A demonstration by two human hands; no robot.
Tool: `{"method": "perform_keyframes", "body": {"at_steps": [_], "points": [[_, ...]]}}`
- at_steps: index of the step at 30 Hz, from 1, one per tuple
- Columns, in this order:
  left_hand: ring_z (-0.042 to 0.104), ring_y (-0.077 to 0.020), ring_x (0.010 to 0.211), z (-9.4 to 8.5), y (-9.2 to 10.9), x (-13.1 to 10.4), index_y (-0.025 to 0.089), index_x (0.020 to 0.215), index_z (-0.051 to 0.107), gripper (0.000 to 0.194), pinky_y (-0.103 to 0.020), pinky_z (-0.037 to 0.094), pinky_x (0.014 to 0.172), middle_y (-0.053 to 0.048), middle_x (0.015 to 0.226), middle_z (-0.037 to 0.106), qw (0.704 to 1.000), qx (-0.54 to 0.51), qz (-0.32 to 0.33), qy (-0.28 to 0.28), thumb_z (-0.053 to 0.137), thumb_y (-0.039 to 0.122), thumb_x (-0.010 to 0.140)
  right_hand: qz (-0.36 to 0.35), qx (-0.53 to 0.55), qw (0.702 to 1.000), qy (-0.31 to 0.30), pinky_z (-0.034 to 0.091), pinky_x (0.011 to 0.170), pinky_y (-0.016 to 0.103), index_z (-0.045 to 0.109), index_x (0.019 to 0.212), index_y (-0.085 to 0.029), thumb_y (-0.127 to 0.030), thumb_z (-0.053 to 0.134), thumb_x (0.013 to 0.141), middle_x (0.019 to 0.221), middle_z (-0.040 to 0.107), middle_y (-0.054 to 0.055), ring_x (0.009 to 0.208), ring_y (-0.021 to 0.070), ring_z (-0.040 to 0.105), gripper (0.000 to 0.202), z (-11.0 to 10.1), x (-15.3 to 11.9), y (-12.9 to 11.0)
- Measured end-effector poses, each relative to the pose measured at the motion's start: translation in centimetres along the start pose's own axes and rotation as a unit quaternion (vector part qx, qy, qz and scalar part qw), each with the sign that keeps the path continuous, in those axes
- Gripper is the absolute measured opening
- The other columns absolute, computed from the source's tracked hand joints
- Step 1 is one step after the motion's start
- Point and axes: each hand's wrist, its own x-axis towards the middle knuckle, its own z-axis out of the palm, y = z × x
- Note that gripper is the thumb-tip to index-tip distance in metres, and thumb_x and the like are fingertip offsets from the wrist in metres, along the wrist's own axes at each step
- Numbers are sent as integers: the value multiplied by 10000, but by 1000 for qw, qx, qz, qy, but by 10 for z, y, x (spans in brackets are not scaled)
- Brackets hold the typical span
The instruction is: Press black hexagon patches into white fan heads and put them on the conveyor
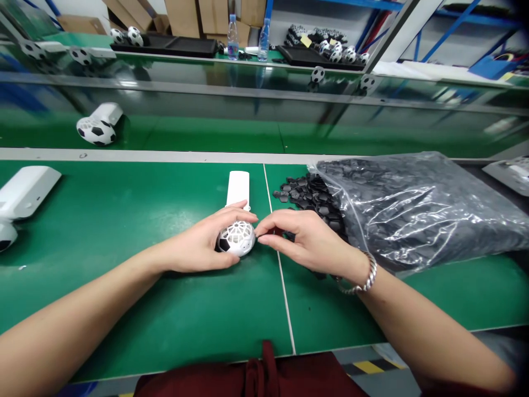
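Observation:
My left hand (202, 242) cups a white ball-shaped fan head (237, 238) with a football pattern, resting on the green mat (124, 231). Its white handle (238, 188) points away from me. One black patch shows on the head's left side. My right hand (303, 237) meets the head from the right, its fingertips pinched at the head's edge, probably on a small black piece that I cannot see clearly. A metal bracelet (363, 278) sits on my right wrist.
A clear plastic bag (417, 204) of black pentagon pieces lies at the right, with loose pieces (301, 193) spilled at its mouth. Another white fan (25, 193) lies far left. A finished football fan (99, 127) rests on the conveyor behind. Bottles (232, 38) stand on the back shelf.

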Motion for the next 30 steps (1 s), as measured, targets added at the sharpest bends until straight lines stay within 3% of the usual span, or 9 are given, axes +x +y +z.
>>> {"method": "perform_keyframes", "body": {"at_steps": [4, 7, 11, 18, 25, 30], "points": [[118, -205, 1343, 1, 1, 0, 253, 1251, 374, 574, -428, 193, 1082, -33, 1435, 249, 1000, 3, -9, 5, 553, 182, 710, 6, 27, 1000, -9, 432, 679, 219, 639, 817, -171, -189, 574, 797, 774, 612, 13, 726, 106, 554, 71, 6, 2, 0], [134, -231, 1339, 3, 1, 1, 260, 1245, 385, 582, -454, 206, 1069, -51, 1441, 233, 1000, -9, -21, 15, 614, 303, 712, 20, 42, 999, -25, 436, 674, 227, 636, 799, -172, -180, 578, 793, 765, 643, 9, 715, 111, 571, 59, 12, 3, 0], [163, -237, 1333, 6, 2, 2, 257, 1210, 423, 542, -456, 219, 1061, -63, 1430, 261, 998, -21, -34, 40, 609, 424, 729, 14, 35, 999, -1, 436, 721, 254, 633, 759, -173, -181, 589, 784, 767, 668, 10, 755, 127, 588, 51, 18, 3, 0], [174, -228, 1331, 6, 8, 2, 249, 1180, 437, 461, -438, 235, 1061, -47, 1402, 314, 998, -13, -41, 47, 574, 274, 740, 61, 125, 990, 28, 456, 638, 220, 612, 701, -159, -184, 637, 739, 707, 630, -5, 655, 98, 573, 53, 22, 5, 3], [199, -234, 1324, 12, 7, 2, 229, 1127, 471, 419, -437, 251, 1056, -63, 1367, 370, 995, -36, -36, 85, 595, 356, 747, 82, 118, 989, 46, 450, 615, 224, 587, 679, -159, -176, 619, 747, 679, 597, -10, 635, 97, 546, 77, 20, 8, 3], [235, -213, 1311, 19, 7, 2, 208, 1082, 478, 374, -388, 264, 1057, -67, 1312, 432, 993, -36, -27, 112, 591, 272, 731, 75, 132, 988, 41, 442, 614, 216, 573, 683, -157, -189, 633, 741, 678, 576, -13, 632, 94, 531, 90, 24, 8, 4]]}}
